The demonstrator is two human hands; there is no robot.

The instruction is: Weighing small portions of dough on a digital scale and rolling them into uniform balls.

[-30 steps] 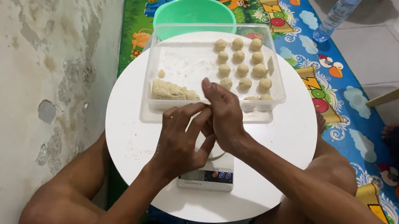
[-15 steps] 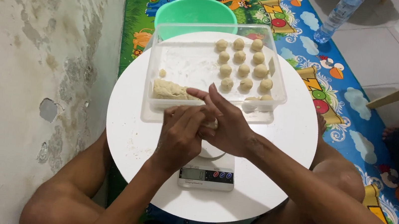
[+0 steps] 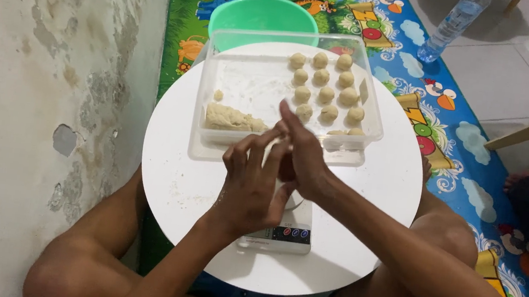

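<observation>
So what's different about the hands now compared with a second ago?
Both hands drew back from the clear tray toward the scale. The left hand and right hand now press palm to palm above it; whether anything sits between them is hidden. The dough slab, the rows of dough balls and the green bowl stayed put.

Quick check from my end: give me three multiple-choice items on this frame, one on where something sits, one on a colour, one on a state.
1. Where do the dough balls sit?
A. right part of the clear plastic container
B. in the bowl
C. on the kitchen scale

2. Colour of the plastic bowl behind the container?
A. red
B. green
C. white

3. How are the left hand and right hand?
A. far apart
B. flat on the round white table
C. pressed together above the scale

A: balls cluster in rows at right.
B: rim is green.
C: palms meet over the scale.
</observation>
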